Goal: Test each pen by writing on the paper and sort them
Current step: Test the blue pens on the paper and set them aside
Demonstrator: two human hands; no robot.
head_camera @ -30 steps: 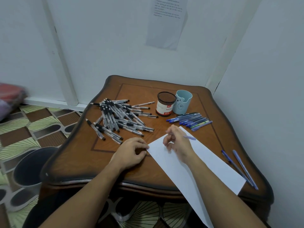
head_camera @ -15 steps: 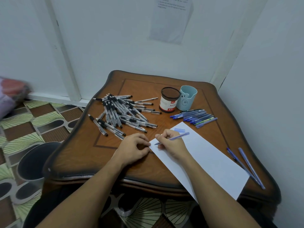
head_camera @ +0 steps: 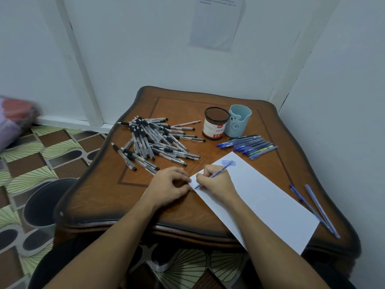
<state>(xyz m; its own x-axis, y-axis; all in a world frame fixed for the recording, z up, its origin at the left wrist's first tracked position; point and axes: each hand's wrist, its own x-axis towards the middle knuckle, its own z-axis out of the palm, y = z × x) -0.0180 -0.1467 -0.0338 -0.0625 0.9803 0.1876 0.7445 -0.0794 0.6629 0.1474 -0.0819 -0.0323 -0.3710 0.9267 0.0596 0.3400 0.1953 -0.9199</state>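
Note:
A white sheet of paper (head_camera: 266,197) lies slantwise on the wooden table (head_camera: 108,190). My right hand (head_camera: 216,183) grips a blue pen (head_camera: 215,174) with its tip down on the sheet's left corner. A blue pen cap (head_camera: 228,163) lies on the paper just beyond that hand. My left hand (head_camera: 168,186) rests with curled fingers on the table, fingertips at the paper's left edge. A heap of black-and-clear pens (head_camera: 154,142) lies at the left. A row of blue pens (head_camera: 250,144) lies at the right, behind the paper.
A dark mesh pen pot (head_camera: 215,126) and a light blue cup (head_camera: 238,120) stand side by side at the back. Two blue pens (head_camera: 314,207) lie by the table's right edge. Walls close in behind and to the right. A dark bin (head_camera: 43,201) stands on the floor at the left.
My right hand has turned the blue pen into a writing grip and lowered its tip onto the paper's left corner. The cap now lies on the sheet. My left hand stays put.

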